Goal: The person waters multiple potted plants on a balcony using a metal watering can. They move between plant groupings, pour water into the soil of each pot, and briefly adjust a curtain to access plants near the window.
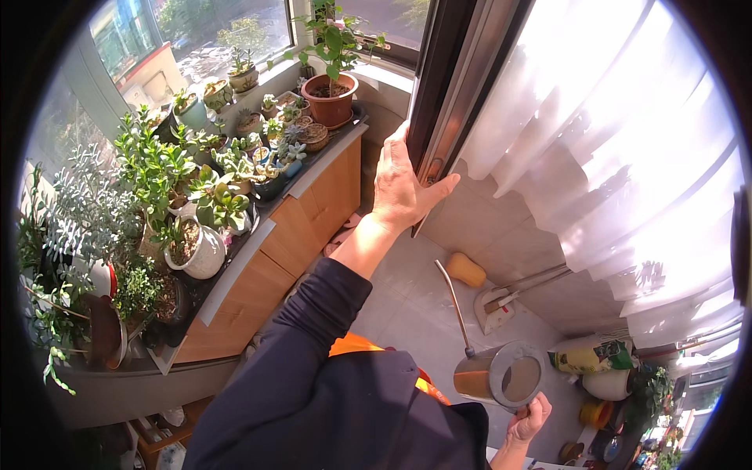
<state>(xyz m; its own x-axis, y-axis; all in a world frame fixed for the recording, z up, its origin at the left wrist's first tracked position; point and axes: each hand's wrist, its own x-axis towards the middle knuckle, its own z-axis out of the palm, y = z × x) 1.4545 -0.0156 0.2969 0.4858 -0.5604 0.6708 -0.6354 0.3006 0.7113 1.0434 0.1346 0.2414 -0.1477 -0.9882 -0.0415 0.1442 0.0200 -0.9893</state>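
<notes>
My left hand (402,182) is raised with its fingers and thumb spread against the edge of a dark-framed sliding door (437,117). It grips nothing between the fingers. Low on the right, my right hand (529,417) holds a metal watering can (479,376) with a long thin spout and a round grey rim; its handle is hidden. The spout points up and away from me. Left of my left arm, many potted succulents crowd a dark counter, a white pot (205,252) among them. A terracotta pot (330,106) with a leafy plant stands at the counter's far end.
Wooden cabinet doors (282,235) front the counter. White curtains (587,147) hang on the right. On the tiled floor lie a yellow object (466,269) and a dustpan (493,311). A printed bag (590,355) and more pots sit at the lower right.
</notes>
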